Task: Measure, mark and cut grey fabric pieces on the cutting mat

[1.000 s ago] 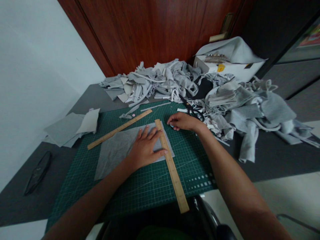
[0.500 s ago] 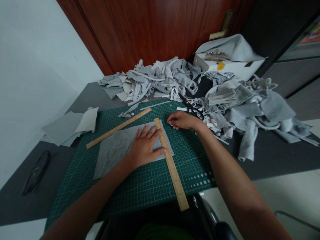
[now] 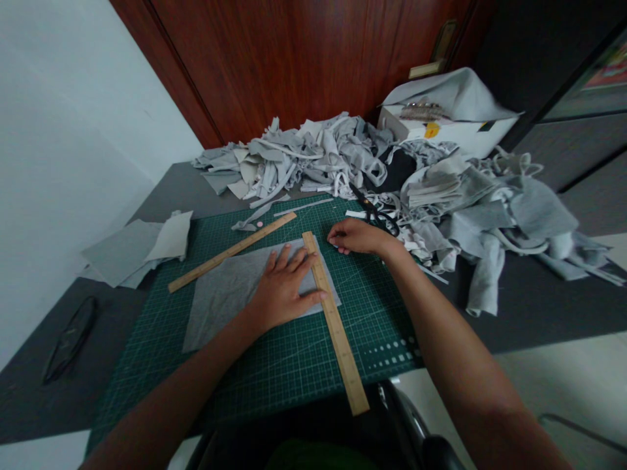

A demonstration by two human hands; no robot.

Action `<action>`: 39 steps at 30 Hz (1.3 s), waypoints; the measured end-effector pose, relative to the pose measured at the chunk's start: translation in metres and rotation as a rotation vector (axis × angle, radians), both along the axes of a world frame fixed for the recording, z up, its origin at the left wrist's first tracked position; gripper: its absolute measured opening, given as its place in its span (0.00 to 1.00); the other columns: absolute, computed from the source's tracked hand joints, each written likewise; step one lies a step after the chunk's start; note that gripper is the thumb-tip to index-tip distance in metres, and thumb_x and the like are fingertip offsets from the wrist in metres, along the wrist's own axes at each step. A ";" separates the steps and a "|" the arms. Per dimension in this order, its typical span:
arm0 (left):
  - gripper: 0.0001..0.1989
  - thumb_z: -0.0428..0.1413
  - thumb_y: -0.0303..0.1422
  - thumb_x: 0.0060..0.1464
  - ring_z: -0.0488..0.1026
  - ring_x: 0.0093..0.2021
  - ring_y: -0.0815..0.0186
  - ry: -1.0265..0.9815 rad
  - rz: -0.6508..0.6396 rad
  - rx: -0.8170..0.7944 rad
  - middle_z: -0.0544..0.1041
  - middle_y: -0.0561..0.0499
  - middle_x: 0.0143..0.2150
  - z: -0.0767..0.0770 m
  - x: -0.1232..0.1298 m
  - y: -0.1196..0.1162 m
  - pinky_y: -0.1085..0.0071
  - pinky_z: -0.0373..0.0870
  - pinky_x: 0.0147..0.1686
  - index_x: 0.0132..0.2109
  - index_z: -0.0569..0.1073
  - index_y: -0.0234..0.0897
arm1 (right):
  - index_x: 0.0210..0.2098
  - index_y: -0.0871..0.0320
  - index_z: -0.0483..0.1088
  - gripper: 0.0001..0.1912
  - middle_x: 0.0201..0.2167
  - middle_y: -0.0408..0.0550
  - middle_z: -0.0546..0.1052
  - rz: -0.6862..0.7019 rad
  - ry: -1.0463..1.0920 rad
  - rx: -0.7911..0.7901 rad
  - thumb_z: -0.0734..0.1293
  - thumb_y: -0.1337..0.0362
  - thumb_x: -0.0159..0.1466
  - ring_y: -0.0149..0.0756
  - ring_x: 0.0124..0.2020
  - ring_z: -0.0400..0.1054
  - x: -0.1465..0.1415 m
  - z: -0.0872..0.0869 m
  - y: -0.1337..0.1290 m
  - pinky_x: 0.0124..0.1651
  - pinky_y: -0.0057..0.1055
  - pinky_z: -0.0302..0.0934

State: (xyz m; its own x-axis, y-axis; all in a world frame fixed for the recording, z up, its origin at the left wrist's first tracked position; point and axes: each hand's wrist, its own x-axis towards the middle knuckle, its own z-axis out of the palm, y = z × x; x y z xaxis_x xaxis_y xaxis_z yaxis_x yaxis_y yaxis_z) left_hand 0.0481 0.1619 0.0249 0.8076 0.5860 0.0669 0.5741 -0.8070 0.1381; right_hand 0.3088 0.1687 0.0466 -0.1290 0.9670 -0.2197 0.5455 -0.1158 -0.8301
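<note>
My left hand (image 3: pixel 284 287) lies flat with fingers spread, pressing on a grey piece of fabric (image 3: pixel 220 294) and on the edge of a wooden ruler (image 3: pixel 340 339). The ruler runs along the fabric's right side and reaches past the front edge of the green cutting mat (image 3: pixel 274 365). My right hand (image 3: pixel 353 235) is closed in a pinch just right of the ruler's far end. A small pale bit shows under its fingertips, too small to name. A second wooden ruler (image 3: pixel 232 251) lies slanted along the fabric's far left edge.
Black scissors (image 3: pixel 375 209) lie beyond my right hand. Heaps of grey fabric scraps (image 3: pixel 318 153) fill the back and right side. A white box (image 3: pixel 470 134) stands at the back right. Fabric pieces (image 3: pixel 125 248) and glasses (image 3: pixel 71 339) lie on the left.
</note>
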 end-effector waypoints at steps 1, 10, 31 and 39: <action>0.42 0.55 0.59 0.62 0.47 0.77 0.36 -0.005 0.000 -0.001 0.61 0.41 0.75 0.000 0.000 0.000 0.34 0.43 0.73 0.74 0.60 0.41 | 0.36 0.61 0.75 0.08 0.24 0.43 0.75 0.001 0.000 -0.004 0.65 0.74 0.68 0.30 0.25 0.69 0.000 0.000 0.000 0.31 0.27 0.67; 0.40 0.55 0.58 0.63 0.48 0.77 0.36 -0.018 0.001 0.015 0.62 0.43 0.75 0.000 0.000 -0.001 0.36 0.45 0.73 0.74 0.60 0.43 | 0.35 0.60 0.76 0.07 0.25 0.44 0.76 0.016 -0.004 0.011 0.66 0.73 0.68 0.29 0.25 0.70 0.002 -0.003 0.002 0.31 0.24 0.67; 0.38 0.54 0.57 0.64 0.48 0.77 0.36 0.011 -0.002 0.016 0.61 0.42 0.75 0.002 0.001 -0.002 0.34 0.45 0.72 0.73 0.62 0.43 | 0.37 0.62 0.76 0.07 0.26 0.45 0.77 -0.025 0.003 -0.027 0.66 0.74 0.68 0.30 0.26 0.71 -0.001 0.001 0.001 0.32 0.27 0.69; 0.38 0.55 0.56 0.64 0.47 0.77 0.34 0.026 -0.009 0.037 0.60 0.43 0.76 0.002 0.001 -0.002 0.34 0.45 0.72 0.74 0.62 0.45 | 0.33 0.61 0.73 0.10 0.22 0.41 0.73 -0.030 0.016 -0.022 0.64 0.76 0.69 0.29 0.25 0.71 -0.002 0.003 0.000 0.29 0.24 0.67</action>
